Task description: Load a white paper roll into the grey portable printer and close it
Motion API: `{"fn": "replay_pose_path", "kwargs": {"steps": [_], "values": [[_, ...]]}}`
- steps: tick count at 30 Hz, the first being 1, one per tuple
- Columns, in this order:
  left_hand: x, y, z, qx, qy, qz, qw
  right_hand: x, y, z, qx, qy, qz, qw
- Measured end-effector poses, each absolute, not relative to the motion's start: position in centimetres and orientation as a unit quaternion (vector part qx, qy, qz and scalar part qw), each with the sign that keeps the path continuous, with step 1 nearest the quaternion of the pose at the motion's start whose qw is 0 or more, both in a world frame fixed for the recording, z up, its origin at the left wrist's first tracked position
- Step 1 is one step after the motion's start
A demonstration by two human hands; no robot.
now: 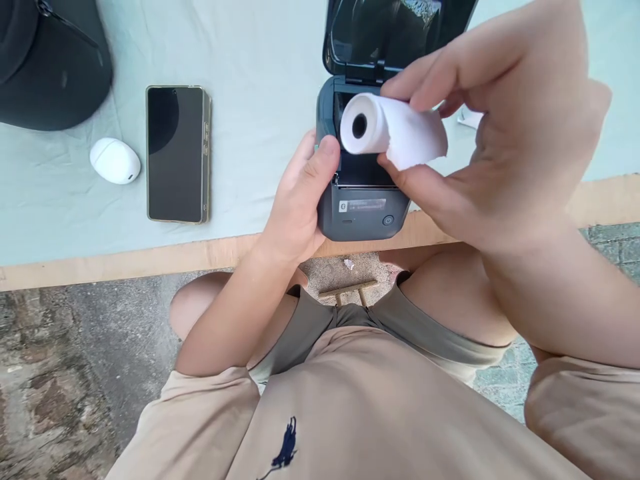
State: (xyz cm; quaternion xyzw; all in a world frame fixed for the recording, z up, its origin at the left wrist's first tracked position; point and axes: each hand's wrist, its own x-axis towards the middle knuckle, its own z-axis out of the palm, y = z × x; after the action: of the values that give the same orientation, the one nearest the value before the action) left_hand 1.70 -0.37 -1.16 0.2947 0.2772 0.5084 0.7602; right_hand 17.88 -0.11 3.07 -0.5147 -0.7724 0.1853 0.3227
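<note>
My left hand [303, 193] grips the left side of a small dark label printer [363, 223], its thumb on the edge of the paper bay. The printer's lid [383, 33] stands raised at the far side. Between the thumb and fingers of my right hand [500, 133] is a white paper roll [365, 123] with a dark core hole facing left. It is over the bay and hides part of it. The loose end of the paper hangs on the right with a torn edge. Whether the roll touches the bay, I cannot tell.
A phone [175, 153] in a clear case lies left of the printer, beside a white oval case [115, 161]. A black zipped case [55, 67] is at the far left. A wooden strip [125, 262] edges the table; a white scrap [470, 118] lies behind my right hand.
</note>
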Motion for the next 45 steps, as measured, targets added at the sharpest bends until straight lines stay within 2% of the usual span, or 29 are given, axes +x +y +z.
{"fn": "replay_pose_path", "kwargs": {"steps": [3,5,18,28,35,37,41,45], "values": [[1.6,-0.4,-1.0,0.278,0.292,0.494,0.770,17.5,0.0,3.4,-0.498,-0.814,0.056,0.294],[1.5,-0.5,-0.9,0.277,0.302,0.484,0.773,17.4,0.1,3.6,-0.495,-0.822,0.024,0.281],[1.3,-0.6,-0.2,0.271,0.288,0.484,0.781,17.5,0.3,3.5,-0.508,-0.824,0.024,0.251],[1.6,-0.5,-0.2,0.248,0.321,0.483,0.776,17.9,0.4,2.8,-0.428,-0.847,-0.036,0.314],[1.0,-0.6,-0.7,0.259,0.282,0.502,0.775,17.3,-0.4,2.2,-0.346,-0.878,0.021,0.329],[0.7,-0.5,-0.9,0.272,0.288,0.495,0.773,17.5,-0.3,2.0,-0.329,-0.873,0.051,0.357],[0.6,-0.4,-1.2,0.311,0.294,0.483,0.764,18.1,-0.2,1.8,-0.409,-0.809,0.100,0.411],[0.8,-0.5,-1.3,0.326,0.303,0.498,0.744,18.5,-0.2,1.6,-0.467,-0.789,0.129,0.378]]}}
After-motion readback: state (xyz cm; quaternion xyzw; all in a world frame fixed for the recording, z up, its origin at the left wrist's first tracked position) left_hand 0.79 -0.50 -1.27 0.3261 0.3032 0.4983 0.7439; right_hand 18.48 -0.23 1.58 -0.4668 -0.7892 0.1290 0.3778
